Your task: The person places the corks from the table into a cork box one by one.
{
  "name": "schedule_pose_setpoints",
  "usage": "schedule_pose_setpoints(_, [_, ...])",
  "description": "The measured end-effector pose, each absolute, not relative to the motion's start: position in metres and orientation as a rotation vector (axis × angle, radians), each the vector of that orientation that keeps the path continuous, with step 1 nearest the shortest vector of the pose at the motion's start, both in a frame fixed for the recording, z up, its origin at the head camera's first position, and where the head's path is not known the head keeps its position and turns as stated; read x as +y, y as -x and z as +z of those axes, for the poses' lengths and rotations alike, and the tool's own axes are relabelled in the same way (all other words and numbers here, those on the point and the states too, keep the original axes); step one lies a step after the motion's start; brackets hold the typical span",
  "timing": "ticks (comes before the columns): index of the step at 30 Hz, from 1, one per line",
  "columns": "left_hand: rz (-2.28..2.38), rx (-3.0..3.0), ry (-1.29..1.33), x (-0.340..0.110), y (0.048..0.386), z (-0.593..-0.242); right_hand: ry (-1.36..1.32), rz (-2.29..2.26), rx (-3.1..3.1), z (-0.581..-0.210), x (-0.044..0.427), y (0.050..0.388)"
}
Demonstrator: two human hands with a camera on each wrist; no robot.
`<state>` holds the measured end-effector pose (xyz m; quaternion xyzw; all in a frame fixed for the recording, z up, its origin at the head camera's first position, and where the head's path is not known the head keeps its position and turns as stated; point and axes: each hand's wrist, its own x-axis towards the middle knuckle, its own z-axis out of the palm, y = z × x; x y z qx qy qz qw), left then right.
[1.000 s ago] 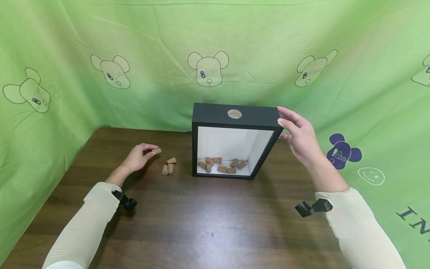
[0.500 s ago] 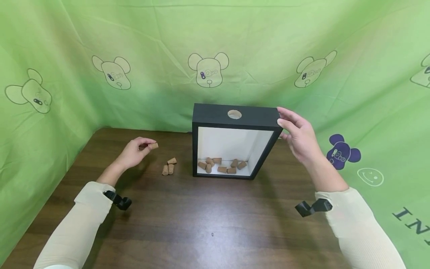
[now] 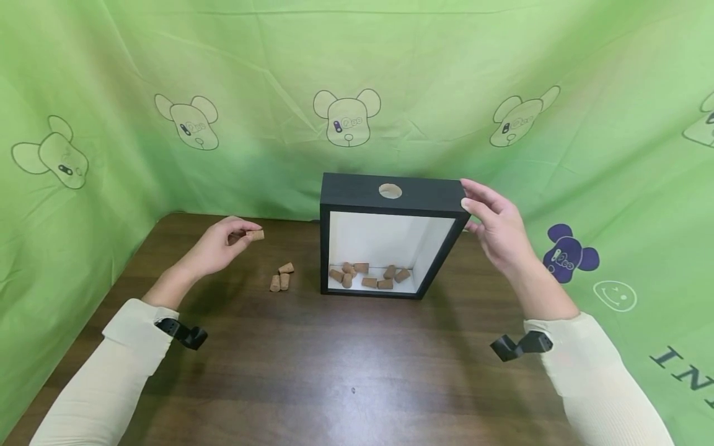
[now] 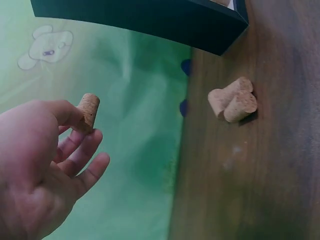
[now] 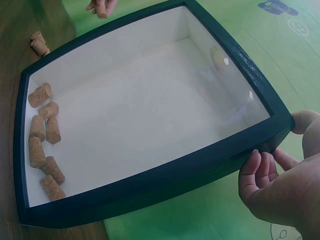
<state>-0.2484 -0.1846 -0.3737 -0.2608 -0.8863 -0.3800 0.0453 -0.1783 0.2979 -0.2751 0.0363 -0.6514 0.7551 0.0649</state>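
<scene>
Over table (image 3: 268, 359), left hand (image 3: 219, 248) pinches cork (image 3: 257, 235) by one end, which may slip; right hand (image 3: 498, 226) grips box (image 3: 354, 191), tugging could tip it.

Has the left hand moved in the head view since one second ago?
Yes: in the head view, the left hand has moved upward and a little leftward in the picture, away from the three loose corks.

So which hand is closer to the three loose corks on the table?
Left. The left hand pinches another cork, just left of the three loose corks; the right hand grips the upper right corner of the black box, across it from them.
</scene>
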Motion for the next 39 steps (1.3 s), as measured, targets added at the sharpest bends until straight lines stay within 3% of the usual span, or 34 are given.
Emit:
schedule_pose_setpoints(15, [-1.104,-2.599,0.913,-0.18,0.244,-0.329,-0.107,2.277,-1.969,-0.275,0.299,0.178])
schedule_pose_setpoints(39, [-1.104,-2.491,1.055,-0.149,0.243,-0.287,-0.105,2.253,-2.002,-0.273,0.298,0.177])
